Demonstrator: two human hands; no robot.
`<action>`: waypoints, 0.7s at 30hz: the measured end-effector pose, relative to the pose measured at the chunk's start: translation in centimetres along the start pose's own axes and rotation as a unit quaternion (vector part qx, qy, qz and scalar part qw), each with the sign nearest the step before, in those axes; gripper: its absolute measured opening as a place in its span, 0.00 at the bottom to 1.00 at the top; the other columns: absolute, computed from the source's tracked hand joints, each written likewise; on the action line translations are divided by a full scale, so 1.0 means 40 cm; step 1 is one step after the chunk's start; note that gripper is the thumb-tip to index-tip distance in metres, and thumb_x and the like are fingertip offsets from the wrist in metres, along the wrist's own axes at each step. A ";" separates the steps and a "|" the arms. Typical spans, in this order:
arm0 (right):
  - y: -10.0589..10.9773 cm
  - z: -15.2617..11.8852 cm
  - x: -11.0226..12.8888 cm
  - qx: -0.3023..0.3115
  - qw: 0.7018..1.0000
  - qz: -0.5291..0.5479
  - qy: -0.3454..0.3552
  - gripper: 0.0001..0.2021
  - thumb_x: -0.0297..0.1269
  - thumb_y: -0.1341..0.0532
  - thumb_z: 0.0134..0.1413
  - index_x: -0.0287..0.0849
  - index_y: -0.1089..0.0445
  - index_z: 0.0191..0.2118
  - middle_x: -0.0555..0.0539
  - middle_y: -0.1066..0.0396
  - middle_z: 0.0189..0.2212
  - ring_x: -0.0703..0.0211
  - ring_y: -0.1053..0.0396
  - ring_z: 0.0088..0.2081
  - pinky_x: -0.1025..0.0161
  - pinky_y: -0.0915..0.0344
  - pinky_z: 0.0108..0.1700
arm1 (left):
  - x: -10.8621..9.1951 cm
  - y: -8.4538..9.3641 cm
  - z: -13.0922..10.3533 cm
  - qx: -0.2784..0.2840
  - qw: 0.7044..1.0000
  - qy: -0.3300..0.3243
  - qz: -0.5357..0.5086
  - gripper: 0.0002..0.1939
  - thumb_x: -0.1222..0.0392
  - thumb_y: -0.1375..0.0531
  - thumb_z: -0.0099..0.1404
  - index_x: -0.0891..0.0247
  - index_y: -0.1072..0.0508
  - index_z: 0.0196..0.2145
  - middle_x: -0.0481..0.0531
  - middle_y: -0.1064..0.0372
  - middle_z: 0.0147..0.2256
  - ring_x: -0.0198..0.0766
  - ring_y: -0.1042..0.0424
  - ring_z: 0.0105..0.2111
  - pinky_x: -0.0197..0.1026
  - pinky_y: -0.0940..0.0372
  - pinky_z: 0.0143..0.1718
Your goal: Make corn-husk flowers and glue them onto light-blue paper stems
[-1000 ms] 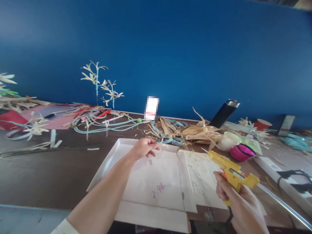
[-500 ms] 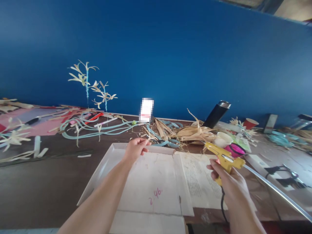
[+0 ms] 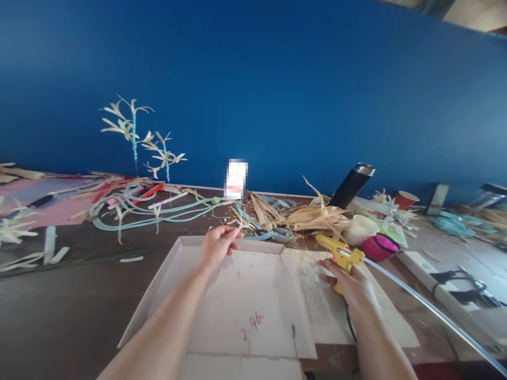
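Observation:
My right hand (image 3: 352,282) is wrapped round a yellow hot glue gun (image 3: 343,253), whose nozzle points left. A long clear glue stick (image 3: 428,303) sticks out of its back, and a dark cord hangs from the grip. Above the far edge of an opened white cardboard box (image 3: 253,301), my left hand (image 3: 217,247) is closed in a pinch. What its fingertips hold is too small to make out against the dry husk strips behind. Pink handwriting marks the box, and a printed sheet (image 3: 317,301) lies at its right.
Dry husks (image 3: 317,219) and a black flask (image 3: 352,184) stand behind the box. Blue cords (image 3: 130,224) and husk flowers (image 3: 162,155) on wrapped stems are at left. A magenta pouch (image 3: 380,247), a red cup (image 3: 406,199) and a power strip (image 3: 431,277) lie at right.
My right hand has brought the glue gun left, nearer to my left hand. My left hand keeps its pinch almost in the same place. The view has shifted slightly.

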State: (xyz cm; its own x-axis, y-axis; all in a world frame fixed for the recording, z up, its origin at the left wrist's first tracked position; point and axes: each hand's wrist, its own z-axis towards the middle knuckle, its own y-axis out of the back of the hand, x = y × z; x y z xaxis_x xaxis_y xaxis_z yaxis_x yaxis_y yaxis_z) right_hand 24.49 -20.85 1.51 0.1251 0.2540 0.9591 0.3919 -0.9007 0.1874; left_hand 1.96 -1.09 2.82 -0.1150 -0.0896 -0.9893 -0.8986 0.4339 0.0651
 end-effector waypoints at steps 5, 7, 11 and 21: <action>0.010 -0.036 0.033 -0.016 0.999 0.000 0.034 0.24 0.45 0.30 0.33 0.37 0.30 0.39 0.40 0.25 0.36 0.59 0.29 0.22 0.70 0.40 0.17 | -0.001 0.017 0.008 -0.052 0.998 0.003 -0.031 0.17 0.49 0.40 0.54 0.66 0.28 0.35 0.57 0.25 0.40 0.31 0.29 0.24 0.31 0.39 0.20; 0.017 -0.047 0.052 -0.028 0.999 -0.002 0.046 0.25 0.46 0.30 0.32 0.36 0.29 0.38 0.40 0.25 0.36 0.60 0.30 0.23 0.69 0.39 0.18 | 0.000 0.023 0.013 -0.073 0.996 0.018 -0.037 0.17 0.50 0.40 0.54 0.66 0.28 0.35 0.57 0.25 0.41 0.32 0.28 0.25 0.31 0.39 0.20; 0.018 -0.060 0.082 -0.043 0.996 -0.011 0.073 0.27 0.47 0.29 0.31 0.35 0.29 0.39 0.40 0.25 0.34 0.59 0.31 0.22 0.66 0.37 0.20 | 0.008 0.029 0.022 -0.102 0.993 0.042 -0.029 0.14 0.53 0.42 0.56 0.65 0.27 0.35 0.56 0.27 0.43 0.32 0.26 0.27 0.29 0.40 0.19; -0.058 -0.083 0.136 -0.001 0.995 0.045 0.093 0.26 0.47 0.28 0.33 0.37 0.29 0.39 0.42 0.25 0.33 0.65 0.37 0.21 0.68 0.38 0.21 | 0.035 0.020 0.024 -0.105 0.991 0.026 0.077 0.12 0.52 0.45 0.59 0.61 0.28 0.33 0.52 0.25 0.38 0.35 0.25 0.25 0.29 0.43 0.16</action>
State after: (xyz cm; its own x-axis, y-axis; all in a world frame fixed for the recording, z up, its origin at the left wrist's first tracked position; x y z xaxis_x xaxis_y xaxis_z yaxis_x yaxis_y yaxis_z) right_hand 21.23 -18.54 7.01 -0.0113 0.1035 0.9946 0.3854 -0.9173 0.0999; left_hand 1.51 -0.01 1.35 -0.2752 -0.0851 -0.9576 -0.9362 0.2502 0.2468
